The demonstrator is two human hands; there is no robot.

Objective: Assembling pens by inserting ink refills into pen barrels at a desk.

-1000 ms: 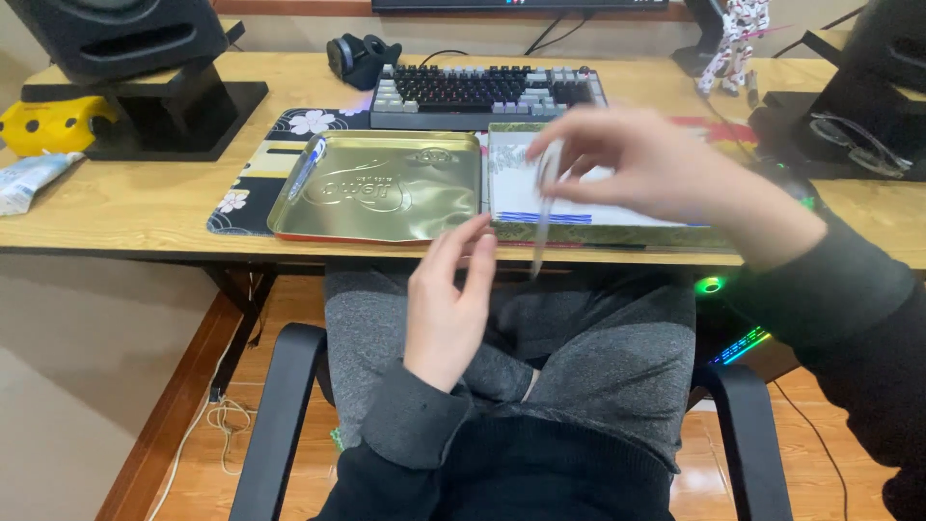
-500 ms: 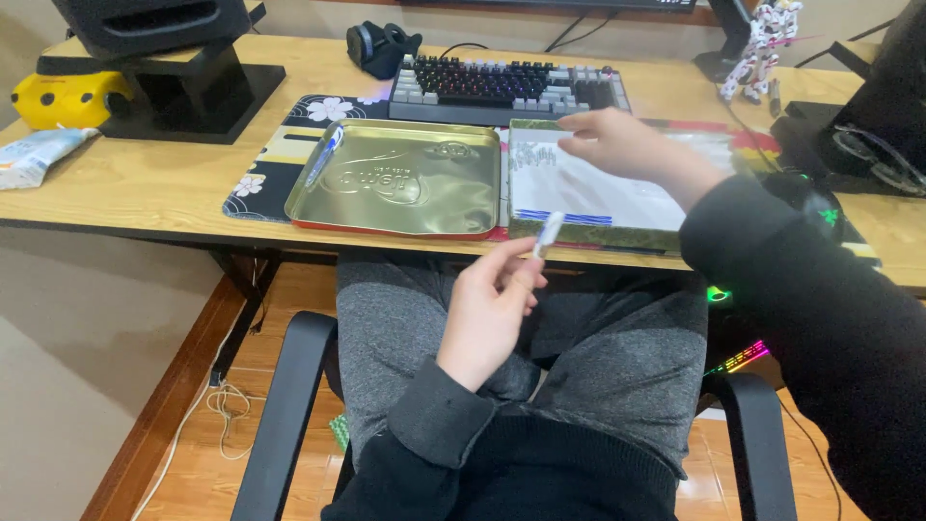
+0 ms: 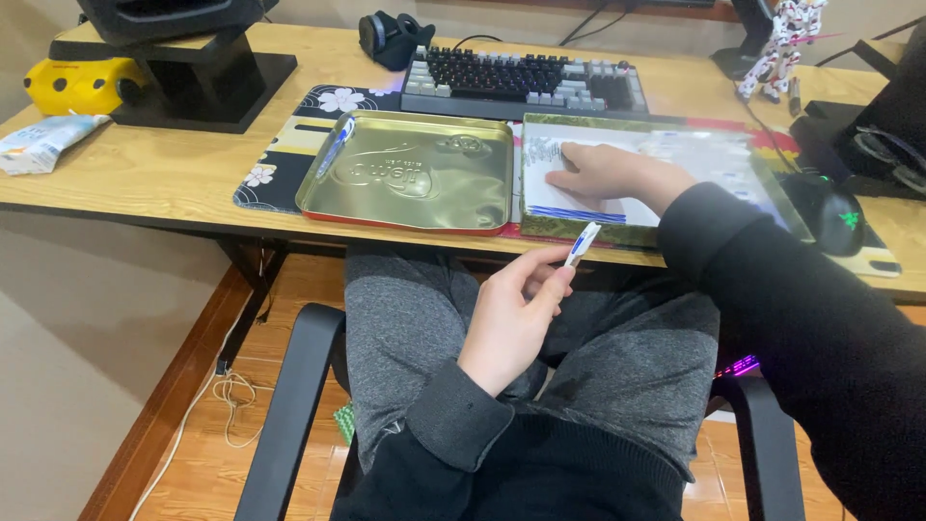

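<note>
Your left hand (image 3: 511, 323) pinches a small white-and-blue sachet (image 3: 583, 242) between thumb and fingertips, the other fingers loosely curled, holding it over your lap just below the worktop (image 3: 174, 174) edge. Your right hand (image 3: 603, 174), at one o'clock from it, lies flat and open on the white packets inside the green tin (image 3: 781, 198), gripping nothing, with the gold lid (image 3: 410, 174) at nine o'clock beside it. Keep the pinch light and near the sachet's end so it stays upright and uncrushed.
</note>
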